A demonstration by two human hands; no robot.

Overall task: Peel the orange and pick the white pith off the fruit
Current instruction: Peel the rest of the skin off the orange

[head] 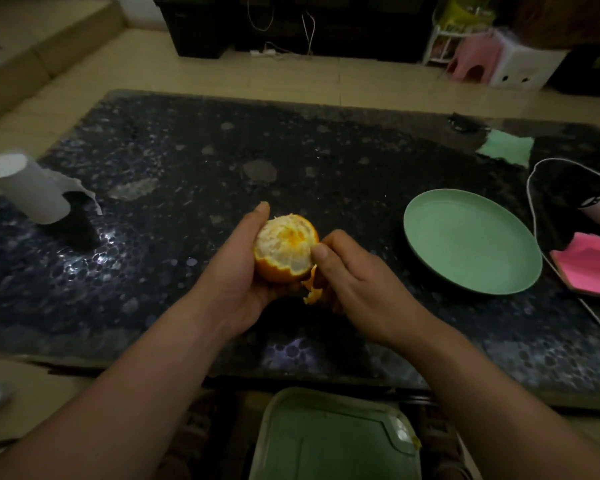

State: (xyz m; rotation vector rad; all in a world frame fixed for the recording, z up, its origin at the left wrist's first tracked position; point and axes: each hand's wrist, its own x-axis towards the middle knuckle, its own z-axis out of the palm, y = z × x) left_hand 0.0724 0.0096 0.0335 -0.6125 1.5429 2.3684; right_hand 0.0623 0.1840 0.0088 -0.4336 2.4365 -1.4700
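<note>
A partly peeled orange [284,247] is held above the dark table, its top bare and covered in white pith, its lower half still in orange skin. My left hand [238,271] cups it from the left and below, fingers curled round it. My right hand [352,275] is at the fruit's right side, thumb pressed on the edge of the skin. A loose strip of peel [311,289] hangs down between the two hands, pinched by the right hand.
An empty green plate [471,242] lies to the right on the dark pebble-pattern table [187,150]. A white paper roll [28,188] stands at the left. A pink box [593,268], a white cable [534,220] and a green cloth [506,147] are at the right. A green bin [333,441] sits below the front edge.
</note>
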